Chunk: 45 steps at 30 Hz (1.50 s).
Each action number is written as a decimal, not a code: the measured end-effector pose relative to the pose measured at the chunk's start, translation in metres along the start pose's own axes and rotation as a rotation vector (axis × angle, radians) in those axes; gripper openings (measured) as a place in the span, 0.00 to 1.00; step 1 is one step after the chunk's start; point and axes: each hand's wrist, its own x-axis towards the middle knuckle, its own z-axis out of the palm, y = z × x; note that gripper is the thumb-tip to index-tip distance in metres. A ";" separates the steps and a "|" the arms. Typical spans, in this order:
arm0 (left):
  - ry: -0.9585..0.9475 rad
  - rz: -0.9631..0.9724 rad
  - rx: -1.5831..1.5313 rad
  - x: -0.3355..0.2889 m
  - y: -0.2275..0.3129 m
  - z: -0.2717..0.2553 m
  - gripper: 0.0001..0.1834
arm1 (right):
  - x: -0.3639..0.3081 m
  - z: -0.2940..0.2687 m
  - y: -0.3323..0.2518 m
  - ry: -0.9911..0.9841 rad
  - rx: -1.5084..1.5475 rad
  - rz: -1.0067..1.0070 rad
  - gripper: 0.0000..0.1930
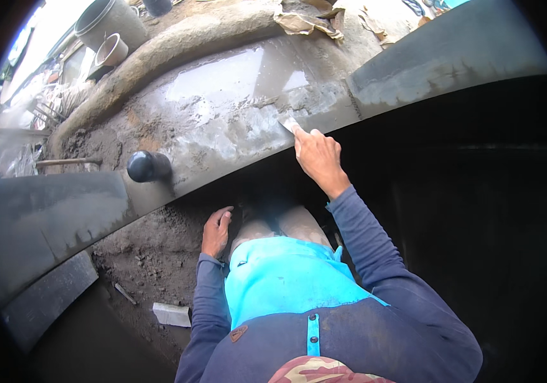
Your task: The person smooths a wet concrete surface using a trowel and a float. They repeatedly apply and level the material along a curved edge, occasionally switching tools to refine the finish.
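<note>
My right hand is closed round a small trowel, most of it hidden under the fingers. The thin dark blade rests against wet grey mortar near the front edge of a long concrete ledge. My left hand hangs low beside my thigh, below the ledge. Its thumb and forefinger show apart, and I see nothing held in it. A dark rounded cylinder lies on the ledge to the left, its near end toward me.
Dark smooth slabs run along the ledge at right, with another slab at left. A rough raised rim curves behind. Beyond it are a grey bucket and torn brown paper. A pale block lies on soil below.
</note>
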 end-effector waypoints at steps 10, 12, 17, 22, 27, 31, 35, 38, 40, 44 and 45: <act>0.009 0.014 -0.050 0.009 -0.008 -0.004 0.23 | -0.012 -0.011 0.065 -0.072 -0.037 0.237 0.14; 0.024 -0.007 -0.073 0.010 -0.009 -0.009 0.24 | -0.028 -0.012 0.050 -0.133 0.007 0.240 0.16; -0.028 -0.012 0.000 0.017 0.008 -0.003 0.24 | 0.034 0.009 0.090 0.074 0.082 0.252 0.14; 0.054 -0.048 -0.040 0.016 -0.002 -0.004 0.25 | 0.011 -0.005 0.055 -0.132 -0.015 0.174 0.15; -0.022 -0.045 -0.012 0.026 0.018 0.014 0.24 | 0.046 0.007 0.082 0.051 0.011 0.137 0.11; 0.052 -0.066 -0.048 0.031 0.013 0.018 0.24 | 0.013 -0.011 0.078 -0.124 0.028 0.140 0.12; 0.030 -0.081 -0.052 0.038 0.022 0.029 0.25 | 0.059 0.000 0.112 0.022 -0.020 0.231 0.11; 0.042 -0.075 -0.069 0.035 0.018 0.026 0.25 | 0.039 -0.009 0.111 -0.071 -0.058 0.129 0.11; 0.098 -0.101 -0.112 0.035 0.009 0.029 0.26 | 0.024 -0.020 0.099 -0.186 -0.005 0.217 0.13; 0.060 -0.115 -0.032 0.041 0.020 0.035 0.26 | 0.071 -0.017 0.117 -0.034 -0.015 0.165 0.08; 0.043 -0.112 -0.017 0.039 0.024 0.034 0.26 | 0.063 -0.016 0.120 -0.018 -0.050 0.121 0.09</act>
